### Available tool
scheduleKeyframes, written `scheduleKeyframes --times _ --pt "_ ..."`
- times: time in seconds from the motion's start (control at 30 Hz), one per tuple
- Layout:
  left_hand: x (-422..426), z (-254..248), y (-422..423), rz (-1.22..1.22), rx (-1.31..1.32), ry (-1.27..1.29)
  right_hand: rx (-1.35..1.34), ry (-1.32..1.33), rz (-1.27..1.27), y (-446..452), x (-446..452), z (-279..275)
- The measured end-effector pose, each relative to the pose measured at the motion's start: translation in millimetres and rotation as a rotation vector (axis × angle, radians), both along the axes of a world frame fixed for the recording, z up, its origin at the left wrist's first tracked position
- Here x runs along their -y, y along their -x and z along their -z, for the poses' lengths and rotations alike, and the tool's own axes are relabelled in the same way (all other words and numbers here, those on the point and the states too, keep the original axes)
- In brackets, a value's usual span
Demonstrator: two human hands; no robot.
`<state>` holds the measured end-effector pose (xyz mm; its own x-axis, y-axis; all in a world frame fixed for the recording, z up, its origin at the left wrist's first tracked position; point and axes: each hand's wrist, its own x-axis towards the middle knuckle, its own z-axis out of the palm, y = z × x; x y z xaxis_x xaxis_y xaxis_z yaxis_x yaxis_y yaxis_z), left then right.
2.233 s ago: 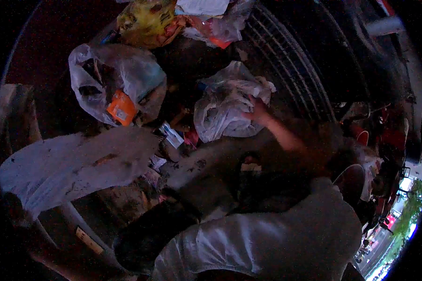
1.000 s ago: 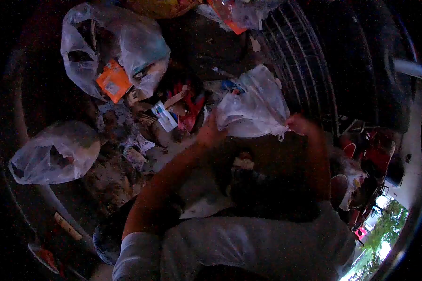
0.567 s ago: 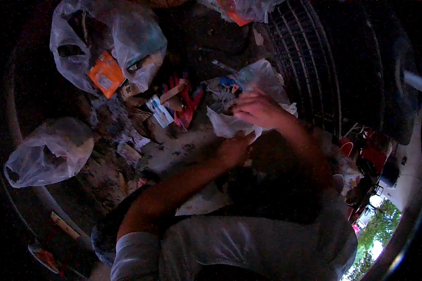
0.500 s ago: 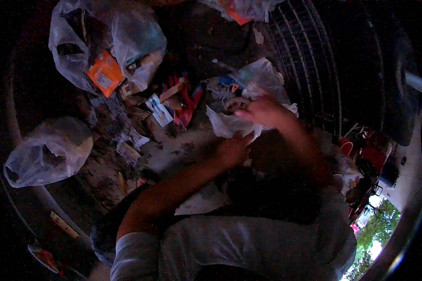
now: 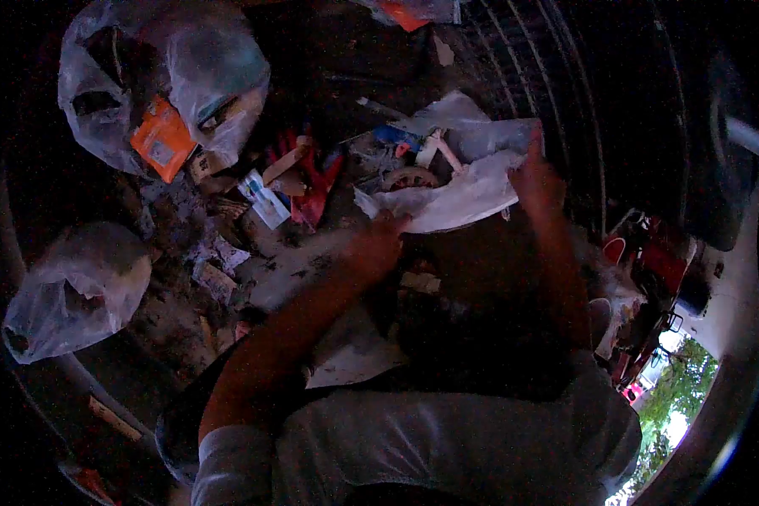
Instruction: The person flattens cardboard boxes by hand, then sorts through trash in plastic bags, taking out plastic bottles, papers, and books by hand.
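Two hands at the edges of an opened white plastic bag.
Left hand [image 5: 375,246] fingers pinch its near edge; the right hand [image 5: 538,185], just moved off the contents, is at the right edge, its grip too dim to tell. The bag [image 5: 468,207] lies between them, uncovering a round ridged item [image 5: 411,178]. Beyond are a red glove [image 5: 319,180] and an orange packet [image 5: 163,139], its label unreadable.

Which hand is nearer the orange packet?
Left: left hand is below and right of the orange packet; right hand is farther right, at the white bag's right side.
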<state>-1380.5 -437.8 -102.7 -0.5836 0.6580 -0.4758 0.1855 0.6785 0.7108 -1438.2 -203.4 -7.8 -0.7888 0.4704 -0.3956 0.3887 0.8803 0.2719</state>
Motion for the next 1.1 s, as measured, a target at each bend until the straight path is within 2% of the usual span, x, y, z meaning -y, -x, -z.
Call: scheduleKeyframes --times 0.13,0.23,0.33,0.43,0.53,0.63,0.73,0.8,0.87,0.93,1.0,1.07,1.1 --pt "3 12 -2 -0.021 0.039 -0.094 -0.274 0.257 0.176 -17 -39 21" --pt "5 15 -5 0.126 0.035 -0.026 -0.249 0.044 -0.070 -28 -58 31" --pt "9 13 -10 0.237 0.023 0.007 -0.221 0.234 -0.224 -27 -59 25" --pt "7 9 -19 0.300 0.026 -0.035 -0.379 0.489 -0.216 -6 -24 5" --pt "-1 10 -33 0.357 0.025 -0.062 -0.444 0.500 -0.252 8 -2 9" --pt "-10 8 -45 0.396 0.026 -0.094 -0.265 0.253 -0.593 17 5 8" --pt "-14 7 -51 0.418 0.028 -0.110 -0.177 0.000 -0.690 2 -3 26" --pt "-17 6 -54 0.430 0.028 -0.122 0.033 -0.190 -0.574 -12 -13 25" --pt "-20 6 -56 0.433 0.026 -0.130 0.127 -0.236 -0.487 -27 -42 35" --pt "-23 5 -57 0.434 0.030 -0.126 0.109 -0.141 -0.434 -41 -71 48" --pt "-27 6 -59 0.430 0.040 -0.109 0.118 -0.145 -0.396 -33 -57 43" --pt "-26 5 -59 0.437 0.041 -0.095 0.039 0.033 -0.402 -13 -27 22" --pt "-24 5 -58 0.432 0.044 -0.086 -0.045 0.213 -0.426 3 -11 8"
